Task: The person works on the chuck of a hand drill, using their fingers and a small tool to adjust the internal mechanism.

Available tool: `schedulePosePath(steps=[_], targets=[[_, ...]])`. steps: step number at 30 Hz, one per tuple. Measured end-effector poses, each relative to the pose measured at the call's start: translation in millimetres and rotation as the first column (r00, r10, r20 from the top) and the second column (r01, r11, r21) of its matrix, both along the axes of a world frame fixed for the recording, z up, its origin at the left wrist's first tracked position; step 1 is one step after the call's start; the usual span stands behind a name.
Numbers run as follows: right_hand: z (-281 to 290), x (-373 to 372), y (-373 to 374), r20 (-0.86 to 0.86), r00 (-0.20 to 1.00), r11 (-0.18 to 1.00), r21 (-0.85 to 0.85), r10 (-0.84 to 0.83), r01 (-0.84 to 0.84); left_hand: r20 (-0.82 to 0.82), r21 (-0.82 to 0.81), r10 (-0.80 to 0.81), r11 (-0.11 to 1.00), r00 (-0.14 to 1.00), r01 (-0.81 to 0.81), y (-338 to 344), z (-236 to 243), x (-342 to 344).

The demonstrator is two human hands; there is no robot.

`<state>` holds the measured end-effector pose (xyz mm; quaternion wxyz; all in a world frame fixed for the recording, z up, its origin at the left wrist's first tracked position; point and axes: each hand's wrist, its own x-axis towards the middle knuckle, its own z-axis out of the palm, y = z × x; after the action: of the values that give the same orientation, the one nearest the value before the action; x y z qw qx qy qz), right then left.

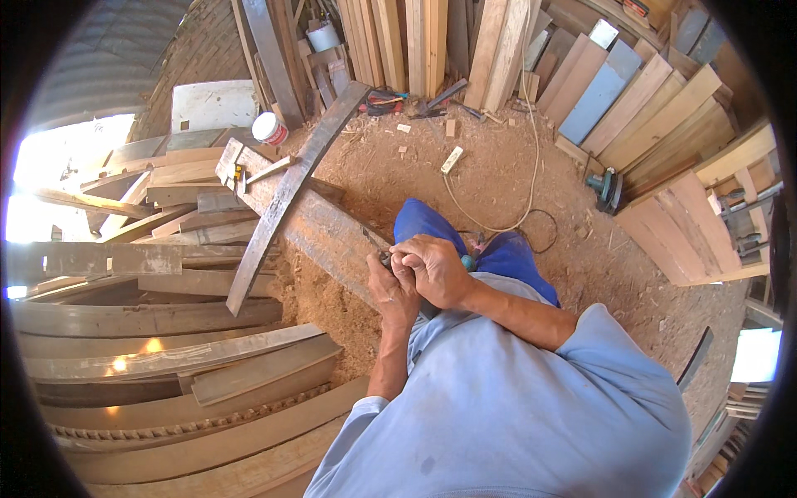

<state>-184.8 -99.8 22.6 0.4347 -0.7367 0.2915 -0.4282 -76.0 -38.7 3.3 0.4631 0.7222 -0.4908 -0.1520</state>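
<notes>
Close in front of my body my two hands meet over the near end of a long, worn wooden board [332, 241]. My left hand [393, 292] is closed, fingers curled round a small dark thing [385, 259] that I cannot make out. Pressed against it from the right is my right hand [435, 270], also closed, its fingertips pinched at the same spot; what they grip is hidden. Beneath my hands shows a black part [428, 310], with a teal part [469, 263] beside my right wrist. A dark, narrow plank [292, 195] lies across the board farther off.
On the board's far end lie a wooden-handled tool [272, 168] and a yellow-and-black item [238, 173]. Stacked timber [166, 319] fills the left. A power strip [452, 159] with a cable rests on the dirt floor. A circular saw [605, 189] stands right, near leaning boards [599, 91].
</notes>
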Motion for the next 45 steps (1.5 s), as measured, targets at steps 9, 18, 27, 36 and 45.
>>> schedulePosePath(steps=[9, 18, 27, 36, 45], targets=[[1, -8, -14, -0.072, 0.997, 0.980, -0.196, 0.011, -0.025, -0.665, -0.169, -0.116, 0.986, 0.737, 0.003, 9, -21, 25], [-35, -51, -30, 0.071, 0.990, 0.963, 0.230, 0.126, -0.139, -0.678, 0.088, -0.193, 0.936, 0.709, 0.340, -9, -48, 17], [-126, -170, -98, -0.106, 0.901, 0.696, 0.600, -0.420, 0.395, -0.919, 0.044, 0.005, 0.995, 0.395, 0.089, -15, -80, 38], [-215, -278, -86, -0.673, 0.675, 0.526, 0.473, -0.301, 0.707, -0.914, 0.325, 0.305, 0.945, 0.267, 0.033, -66, -105, 18], [-318, -418, 83, -0.873, 0.418, 0.242, 0.475, 0.252, 0.846, -0.838, 0.373, 0.247, 0.910, 0.487, 0.179, -139, -79, -59]])
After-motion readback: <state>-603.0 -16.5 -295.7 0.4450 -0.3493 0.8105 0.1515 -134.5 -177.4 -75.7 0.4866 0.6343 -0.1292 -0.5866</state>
